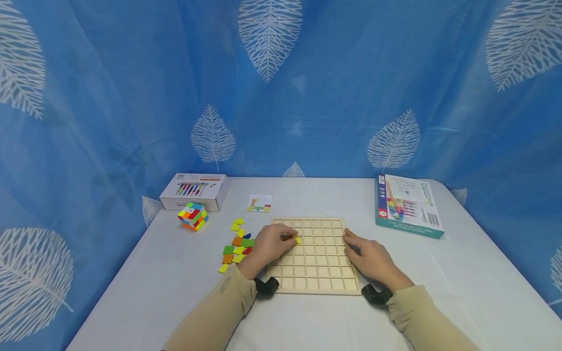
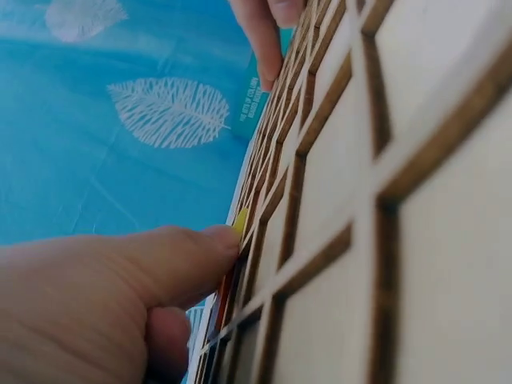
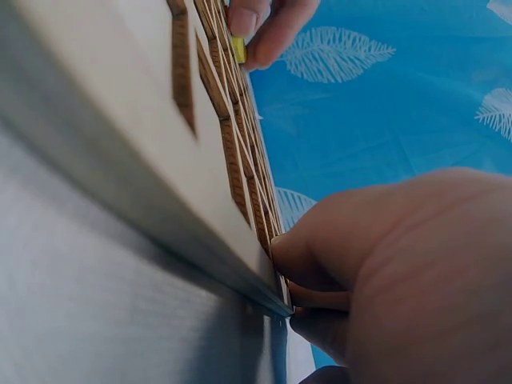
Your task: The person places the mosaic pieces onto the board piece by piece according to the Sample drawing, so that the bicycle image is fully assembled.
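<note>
Over the left part of a wooden grid board (image 1: 319, 260), the left hand (image 1: 270, 242) pinches a small yellow piece (image 1: 297, 240) between thumb and fingers. The piece sits at the fingertips, on the side of that hand facing the right one, above the farther half of the grid; whether it touches the bottom of a square cannot be told. The right hand (image 1: 372, 256) grips the board's right rim, one fingertip on top and another low against the outer side, with several squares between it and the yellow piece. The board lies flat on a white table (image 1: 325, 319), between the two forearms. Just beyond its left side, near the left wrist, loose coloured pieces (image 1: 236, 242) lie in a cluster, mostly yellow, with green, orange, red and blue among them; some are partly hidden by the hand. Farther back, beyond the cluster, a small printed card (image 1: 259, 203) lies near the board's far left corner. A puzzle cube (image 1: 193, 216) rests left of the cluster, just in front of a white box (image 1: 190, 201). On the right, well apart from the right hand, lies a teal-edged box (image 1: 412, 219). A blue curtain (image 1: 307, 107) with white leaves hangs behind.
</note>
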Demonstrator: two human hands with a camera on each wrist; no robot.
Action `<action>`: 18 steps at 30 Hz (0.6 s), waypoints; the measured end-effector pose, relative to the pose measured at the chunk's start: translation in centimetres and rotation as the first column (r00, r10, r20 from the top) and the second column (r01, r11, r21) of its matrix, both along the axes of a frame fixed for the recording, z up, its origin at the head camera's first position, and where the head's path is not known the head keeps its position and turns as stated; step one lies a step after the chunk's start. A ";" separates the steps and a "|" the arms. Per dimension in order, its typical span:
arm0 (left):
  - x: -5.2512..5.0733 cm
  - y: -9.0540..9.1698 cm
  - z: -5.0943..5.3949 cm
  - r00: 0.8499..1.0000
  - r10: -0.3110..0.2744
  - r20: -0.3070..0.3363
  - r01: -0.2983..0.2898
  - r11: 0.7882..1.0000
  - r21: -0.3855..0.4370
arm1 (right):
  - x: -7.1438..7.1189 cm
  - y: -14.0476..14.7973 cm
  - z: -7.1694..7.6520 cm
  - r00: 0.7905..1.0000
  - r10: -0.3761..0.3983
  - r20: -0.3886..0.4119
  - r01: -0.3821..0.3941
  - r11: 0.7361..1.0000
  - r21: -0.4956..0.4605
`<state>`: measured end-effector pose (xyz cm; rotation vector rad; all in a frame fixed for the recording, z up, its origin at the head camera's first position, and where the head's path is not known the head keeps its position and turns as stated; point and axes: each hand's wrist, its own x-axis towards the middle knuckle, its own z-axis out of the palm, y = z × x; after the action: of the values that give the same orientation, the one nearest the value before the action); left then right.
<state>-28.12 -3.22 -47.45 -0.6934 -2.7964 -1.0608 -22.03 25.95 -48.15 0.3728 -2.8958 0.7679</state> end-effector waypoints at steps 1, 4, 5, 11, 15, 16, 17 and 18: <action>0.0 0.0 -0.2 1.000 -0.002 -0.011 0.002 1.000 -0.003 | 0.0 0.0 0.0 1.000 -0.003 0.002 0.003 1.000 0.001; 0.0 -0.1 -0.5 0.999 -0.011 -0.031 0.011 1.000 0.005 | 0.1 0.0 0.1 1.000 -0.006 0.000 0.006 1.000 -0.002; -0.1 -0.2 -0.5 0.999 -0.014 -0.032 0.014 1.000 0.008 | 0.1 -0.1 0.1 1.000 -0.007 -0.001 0.007 1.000 -0.004; -0.2 -0.4 -0.9 0.999 -0.029 -0.043 0.029 1.000 0.005 | 0.1 -0.2 0.2 1.000 -0.007 -0.004 0.007 1.000 -0.004; -0.2 -0.3 -0.8 0.998 -0.041 -0.053 0.039 0.999 -0.034 | 0.1 -0.1 0.1 1.000 0.000 -0.005 0.000 1.000 -0.004; -0.2 -0.3 -0.7 0.998 -0.043 -0.053 0.040 0.998 -0.047 | 0.1 -0.1 0.1 1.000 0.001 -0.003 -0.001 1.000 -0.006; -0.1 -0.3 -0.6 0.998 -0.045 -0.054 0.042 0.997 -0.060 | 0.1 -0.1 0.1 1.000 0.000 -0.003 -0.001 1.000 -0.007; -0.1 -0.3 -0.5 0.997 -0.048 -0.060 0.044 0.996 -0.076 | 0.2 -0.1 0.0 1.000 0.000 -0.002 0.000 1.000 -0.007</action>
<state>-28.20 -3.47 -47.98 -0.7880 -2.7930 -0.9292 -21.88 25.88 -48.10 0.3723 -2.8904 0.7769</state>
